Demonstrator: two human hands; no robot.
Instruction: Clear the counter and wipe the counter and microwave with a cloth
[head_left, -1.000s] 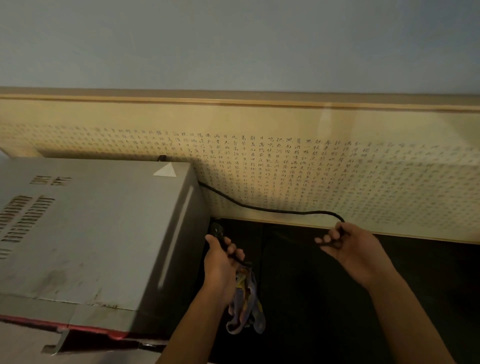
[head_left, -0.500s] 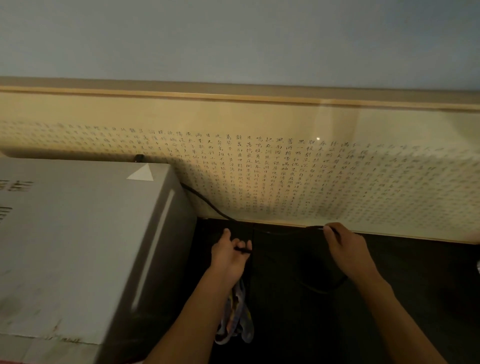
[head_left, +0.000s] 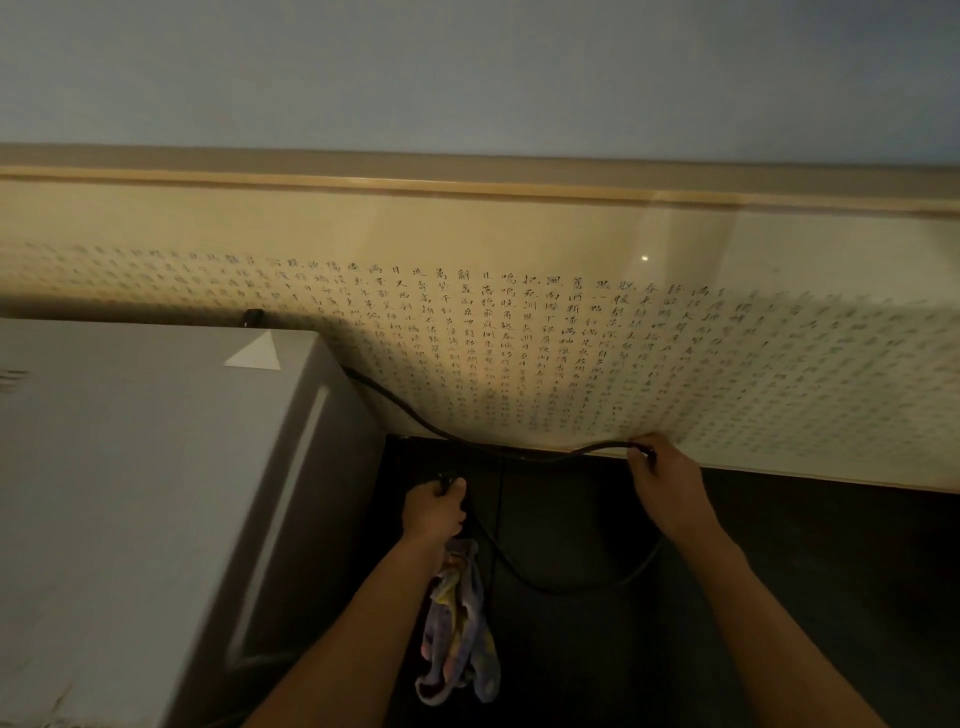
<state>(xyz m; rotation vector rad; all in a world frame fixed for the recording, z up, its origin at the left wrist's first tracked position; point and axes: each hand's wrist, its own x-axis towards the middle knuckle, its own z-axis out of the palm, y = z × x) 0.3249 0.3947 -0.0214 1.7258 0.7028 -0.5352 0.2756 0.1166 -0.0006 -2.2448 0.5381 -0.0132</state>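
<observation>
I see the grey microwave crowding my left hand, its fingers curled round the cloth hanging over the dark counter, right hand gripping the black cord by the lettered panel, cord's near end lost in shadow

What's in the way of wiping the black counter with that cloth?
The black cord from behind the microwave loops across the counter between both hands. The right hand holds it near the wall; the left hand holds the cloth and something dark, perhaps the cord's end.
</observation>
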